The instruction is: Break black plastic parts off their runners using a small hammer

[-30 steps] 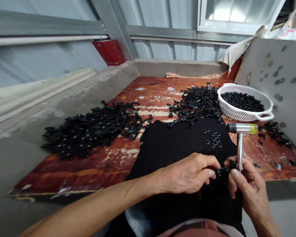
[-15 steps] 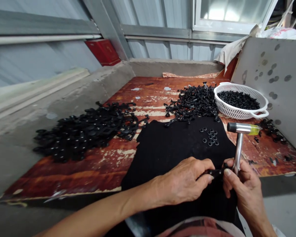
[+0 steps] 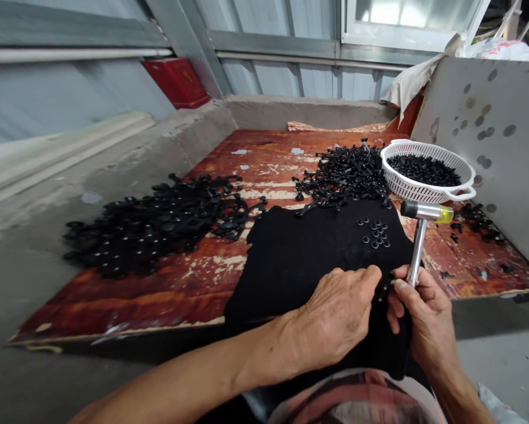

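Right-hand grip is closed: the right hand (image 3: 425, 300) has its fingers curled round the metal handle of a hammer (image 3: 426, 212), and its thumb and a fingertip meet at the near end of a small black piece (image 3: 384, 288). Left-hand grip is drawn in, with the fingers of the left hand (image 3: 339, 312) folded and the back of the hand facing the camera. Its fingertips are hidden, so whether it also has hold of the black piece cannot be told.

The black piece sits between the two hands, above the black cloth (image 3: 290, 259). It is narrow and dark with small bright spots; its full outline is partly covered and hard to make out against the cloth. The hammer stands tilted, head uppermost: black at the left end, silver in the middle, yellow at the right end. The lower end of its handle is hidden in the hand.

On the cloth, beyond the hands, lies a loose group of small dark rings (image 3: 376, 231). The bench (image 3: 202, 274) has a worn red-brown surface. It carries a large pile of black parts (image 3: 153, 227) at left, a second pile (image 3: 348, 174) behind the cloth, and a white basket (image 3: 416, 191) of small black bits (image 3: 423, 169) touching that second pile.
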A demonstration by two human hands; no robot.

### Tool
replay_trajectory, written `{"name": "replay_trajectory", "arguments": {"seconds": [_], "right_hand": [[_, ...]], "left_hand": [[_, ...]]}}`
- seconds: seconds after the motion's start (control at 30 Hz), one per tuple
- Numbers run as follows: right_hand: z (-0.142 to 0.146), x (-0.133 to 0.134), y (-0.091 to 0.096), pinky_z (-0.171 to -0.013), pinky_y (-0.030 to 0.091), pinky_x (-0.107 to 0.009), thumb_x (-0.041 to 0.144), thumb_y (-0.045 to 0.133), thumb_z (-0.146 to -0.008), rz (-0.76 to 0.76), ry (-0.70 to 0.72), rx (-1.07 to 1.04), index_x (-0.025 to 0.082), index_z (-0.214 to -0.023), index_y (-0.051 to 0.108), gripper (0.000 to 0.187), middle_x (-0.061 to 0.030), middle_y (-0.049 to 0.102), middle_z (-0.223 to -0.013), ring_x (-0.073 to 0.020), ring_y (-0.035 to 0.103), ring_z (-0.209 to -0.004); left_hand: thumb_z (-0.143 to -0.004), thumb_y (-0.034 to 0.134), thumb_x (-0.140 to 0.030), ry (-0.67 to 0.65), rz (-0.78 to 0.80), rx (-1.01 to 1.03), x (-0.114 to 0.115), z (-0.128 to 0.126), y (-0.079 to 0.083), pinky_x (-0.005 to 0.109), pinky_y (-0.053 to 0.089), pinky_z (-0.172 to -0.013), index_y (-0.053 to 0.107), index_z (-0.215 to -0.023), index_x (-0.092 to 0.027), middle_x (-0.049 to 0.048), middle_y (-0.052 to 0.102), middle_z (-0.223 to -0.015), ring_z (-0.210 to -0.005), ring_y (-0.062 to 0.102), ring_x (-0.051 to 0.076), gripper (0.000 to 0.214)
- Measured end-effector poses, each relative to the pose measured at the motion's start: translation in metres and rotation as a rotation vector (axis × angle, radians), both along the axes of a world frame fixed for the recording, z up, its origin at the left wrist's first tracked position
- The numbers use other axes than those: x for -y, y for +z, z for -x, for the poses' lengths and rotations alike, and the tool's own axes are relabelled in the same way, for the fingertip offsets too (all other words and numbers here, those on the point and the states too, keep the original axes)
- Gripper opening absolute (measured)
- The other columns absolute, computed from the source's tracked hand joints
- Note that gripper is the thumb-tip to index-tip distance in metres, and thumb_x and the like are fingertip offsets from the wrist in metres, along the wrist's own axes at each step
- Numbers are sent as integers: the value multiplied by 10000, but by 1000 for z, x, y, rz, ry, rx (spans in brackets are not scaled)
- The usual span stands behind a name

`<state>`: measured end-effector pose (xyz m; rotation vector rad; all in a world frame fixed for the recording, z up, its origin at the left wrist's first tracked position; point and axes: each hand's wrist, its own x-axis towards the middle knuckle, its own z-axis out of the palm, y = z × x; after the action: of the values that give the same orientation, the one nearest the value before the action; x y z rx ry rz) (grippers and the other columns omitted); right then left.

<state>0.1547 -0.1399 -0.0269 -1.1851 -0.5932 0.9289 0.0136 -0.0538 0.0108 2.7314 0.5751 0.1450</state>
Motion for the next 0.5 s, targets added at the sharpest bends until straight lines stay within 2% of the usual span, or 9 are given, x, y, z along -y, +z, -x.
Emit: {"name": "replay_trajectory", "arguments": {"seconds": [0.2,0.37,0.5], "right_hand": [[9,-2,-2,-327,371,-161,422,735,-794,4,11,-56,214,-962,561,320,104,459,-495,-62,394,-354],[10,-1,-7,-332,369,-165,434,726,-811,36,34,-68,210,-1005,584,329,91,469,-513,-65,400,-367],[3,4,-10,-332,361,-169,422,737,-808,56,4,-44,202,-1062,615,357,53,539,-589,-71,443,-396]], "left_hand": [[-944,374,-210,-23,-88,37,3,-4,-7,372,387,-824,531,-950,-178,71,624,-1042,-845,579,196,161],[-989,349,-265,226,152,156,-2,-8,-5,344,384,-864,572,-892,-189,3,647,-826,-774,595,158,254],[-951,410,-302,281,317,248,-33,-6,1,262,382,-734,587,-800,-188,-34,595,-711,-679,547,123,259]]}}
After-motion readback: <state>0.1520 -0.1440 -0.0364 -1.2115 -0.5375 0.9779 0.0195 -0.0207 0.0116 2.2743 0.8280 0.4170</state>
